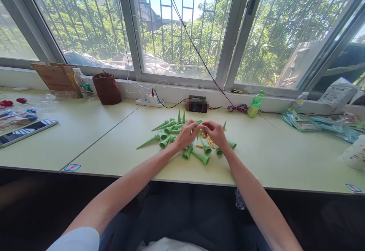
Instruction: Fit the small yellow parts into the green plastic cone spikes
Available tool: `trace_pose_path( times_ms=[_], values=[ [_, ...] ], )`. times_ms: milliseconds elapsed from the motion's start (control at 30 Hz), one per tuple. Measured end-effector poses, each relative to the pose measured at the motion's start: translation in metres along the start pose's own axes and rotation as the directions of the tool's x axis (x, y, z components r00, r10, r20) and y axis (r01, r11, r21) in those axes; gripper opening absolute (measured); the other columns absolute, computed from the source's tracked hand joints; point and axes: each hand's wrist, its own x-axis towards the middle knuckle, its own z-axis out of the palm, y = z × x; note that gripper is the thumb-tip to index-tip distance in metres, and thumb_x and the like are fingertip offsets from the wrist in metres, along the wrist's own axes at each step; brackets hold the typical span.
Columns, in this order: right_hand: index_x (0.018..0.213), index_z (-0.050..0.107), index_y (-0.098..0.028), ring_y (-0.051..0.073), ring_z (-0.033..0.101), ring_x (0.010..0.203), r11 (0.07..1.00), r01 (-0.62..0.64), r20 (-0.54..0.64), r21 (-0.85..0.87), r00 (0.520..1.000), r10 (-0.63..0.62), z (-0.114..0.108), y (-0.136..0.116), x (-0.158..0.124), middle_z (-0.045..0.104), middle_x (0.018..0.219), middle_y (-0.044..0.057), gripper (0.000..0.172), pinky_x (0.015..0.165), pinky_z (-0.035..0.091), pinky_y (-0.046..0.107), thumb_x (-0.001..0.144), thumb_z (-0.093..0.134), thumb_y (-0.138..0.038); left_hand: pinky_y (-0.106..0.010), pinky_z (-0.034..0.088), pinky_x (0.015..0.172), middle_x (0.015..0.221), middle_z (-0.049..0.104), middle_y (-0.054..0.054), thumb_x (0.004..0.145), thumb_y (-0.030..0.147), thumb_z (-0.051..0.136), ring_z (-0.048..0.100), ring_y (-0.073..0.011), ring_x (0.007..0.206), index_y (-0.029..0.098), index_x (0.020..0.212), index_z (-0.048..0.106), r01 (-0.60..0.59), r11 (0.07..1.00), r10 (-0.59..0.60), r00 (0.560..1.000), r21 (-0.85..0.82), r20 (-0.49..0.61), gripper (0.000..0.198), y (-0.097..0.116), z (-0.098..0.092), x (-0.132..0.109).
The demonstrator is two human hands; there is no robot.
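Both of my hands meet over a loose pile of green plastic cones on the pale table. My left hand (187, 134) is closed, its fingertips pinched around part of a green cone (197, 134) whose tip points down. Against the same piece, my right hand (215, 132) also pinches with thumb and forefinger. More green cones lie around, such as one pointing left (148, 141) and one with its open end toward me (203, 158). Small yellow pieces (210, 141) are scattered beneath and beside my right hand. Details between my fingertips are too small to tell.
Behind the pile sit a dark device (197, 104), a power strip (149, 101) and a green bottle (256, 104). A brown pouch (107, 88) and a phone (27, 133) are at left, plastic packets (306, 121) at right. The table's front edge (196, 183) is near my forearms.
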Motion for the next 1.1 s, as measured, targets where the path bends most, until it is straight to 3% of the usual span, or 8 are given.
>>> trace_pose_path(
  times_ms=[300, 733, 1100],
  values=[
    [0.089, 0.066, -0.018, 0.018, 0.061, 0.052, 0.999, -0.008, 0.019, 0.037, 1.0, 0.007, 0.002, -0.0009, 0.0, 0.064, 0.061, 0.003, 0.037, 0.055, 0.053, 0.032, 0.077, 0.064, -0.054, -0.022, 0.044, 0.055, 0.081, 0.055, -0.003, 0.097, 0.035, 0.043, 0.051, -0.0111, 0.066, 0.017, 0.084, 0.057, 0.03, 0.999, -0.03, 0.999, 0.011, -0.031, 0.027, 0.003, 0.0004, 0.0016],
    [0.086, 0.067, -0.018, 0.017, 0.059, 0.05, 0.999, -0.011, 0.008, 0.045, 1.0, 0.011, 0.0009, 0.0008, 0.0003, 0.064, 0.064, 0.003, 0.037, 0.049, 0.052, 0.031, 0.078, 0.063, -0.054, -0.021, 0.045, 0.053, 0.081, 0.058, -0.004, 0.095, 0.039, 0.047, 0.053, -0.0109, 0.065, 0.017, 0.084, 0.061, 0.008, 1.0, -0.009, 1.0, -0.025, -0.019, 0.029, 0.0068, -0.0009, 0.0021],
    [0.076, 0.064, -0.02, 0.017, 0.055, 0.045, 0.999, -0.024, 0.015, 0.033, 1.0, 0.023, -0.0002, 0.0035, 0.0018, 0.059, 0.054, 0.002, 0.038, 0.047, 0.048, 0.031, 0.078, 0.06, -0.057, -0.02, 0.045, 0.053, 0.085, 0.059, -0.005, 0.094, 0.036, 0.049, 0.054, -0.0101, 0.066, 0.017, 0.088, 0.062, -0.012, 0.999, 0.012, 1.0, -0.044, 0.009, 0.024, 0.0037, 0.0008, -0.0002]
  ],
)
